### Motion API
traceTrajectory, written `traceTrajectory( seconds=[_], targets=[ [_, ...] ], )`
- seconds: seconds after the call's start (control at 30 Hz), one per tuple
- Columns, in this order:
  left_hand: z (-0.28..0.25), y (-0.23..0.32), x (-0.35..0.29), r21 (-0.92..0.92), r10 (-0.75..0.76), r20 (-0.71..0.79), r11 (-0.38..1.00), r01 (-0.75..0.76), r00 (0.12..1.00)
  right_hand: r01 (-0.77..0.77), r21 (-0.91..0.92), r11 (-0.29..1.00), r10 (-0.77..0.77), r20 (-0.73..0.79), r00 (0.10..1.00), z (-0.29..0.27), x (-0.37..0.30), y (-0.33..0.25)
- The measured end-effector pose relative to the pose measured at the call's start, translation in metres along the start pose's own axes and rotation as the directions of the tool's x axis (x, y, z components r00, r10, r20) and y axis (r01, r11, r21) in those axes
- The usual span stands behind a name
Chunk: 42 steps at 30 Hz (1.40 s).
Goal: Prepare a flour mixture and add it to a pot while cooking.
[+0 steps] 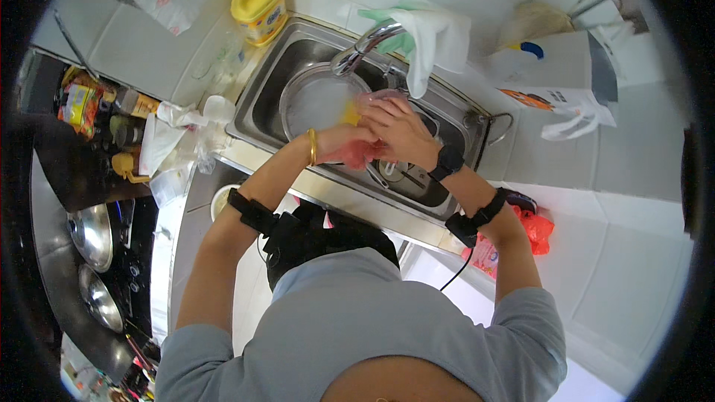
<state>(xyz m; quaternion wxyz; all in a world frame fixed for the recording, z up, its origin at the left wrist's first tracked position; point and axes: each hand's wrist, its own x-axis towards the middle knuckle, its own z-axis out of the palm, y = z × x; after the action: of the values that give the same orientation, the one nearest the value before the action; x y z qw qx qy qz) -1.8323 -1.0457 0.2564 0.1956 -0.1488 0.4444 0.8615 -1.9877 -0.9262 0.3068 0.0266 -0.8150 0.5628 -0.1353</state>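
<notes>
Both of my hands are close together over the front of a steel sink [257, 104]. My left hand [344, 143], with a gold bangle at the wrist, is closed around a wet-looking pinkish-red cloth [357, 155]. My right hand [402, 130], below a black watch, curves its fingers over a clear, pinkish, rounded dish [383, 95], whose exact kind I cannot make out. Something yellow [348, 113] shows beside the fingers, partly hidden. Just behind the hands, a round metal basin [285, 108] holds cloudy, whitish water. The chrome faucet [365, 46] arches above it.
A yellow pump bottle [259, 6] stands behind the sink's left corner. White and green cloths [436, 37] hang by the faucet. Utensils lie in the right bowl [406, 179]. Metal pan lids [93, 234] are at the left, and a red bag [536, 231] sits right.
</notes>
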Motion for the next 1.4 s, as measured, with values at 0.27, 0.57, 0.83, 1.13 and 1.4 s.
traceTrajectory(
  seconds=[0.27,0.57,0.83,1.13,1.4],
  targets=[
    [-0.020,0.030,-0.015,-0.004,0.051,-0.174,0.999,-0.052,0.983,-0.404,-0.206,0.891,0.407,-0.033,0.913,-0.022,-0.069,0.024],
    [-0.092,-0.017,0.003,0.328,0.294,-0.404,0.930,-0.163,0.866,-0.706,0.260,0.659,0.738,-0.408,0.538,-0.049,-0.083,0.007],
    [-0.070,0.004,0.007,0.617,0.307,-0.238,0.781,-0.101,0.922,-0.817,-0.306,0.488,0.638,-0.513,0.574,-0.157,-0.055,0.031],
    [-0.047,0.028,0.001,0.728,0.331,-0.188,0.679,-0.095,0.925,-0.830,-0.419,0.367,0.461,-0.694,0.554,-0.331,0.024,0.127],
    [-0.063,-0.003,-0.023,0.702,0.412,-0.252,0.701,-0.128,0.876,-0.849,-0.424,0.315,0.666,-0.538,0.516,-0.331,0.046,0.126]
  ],
)
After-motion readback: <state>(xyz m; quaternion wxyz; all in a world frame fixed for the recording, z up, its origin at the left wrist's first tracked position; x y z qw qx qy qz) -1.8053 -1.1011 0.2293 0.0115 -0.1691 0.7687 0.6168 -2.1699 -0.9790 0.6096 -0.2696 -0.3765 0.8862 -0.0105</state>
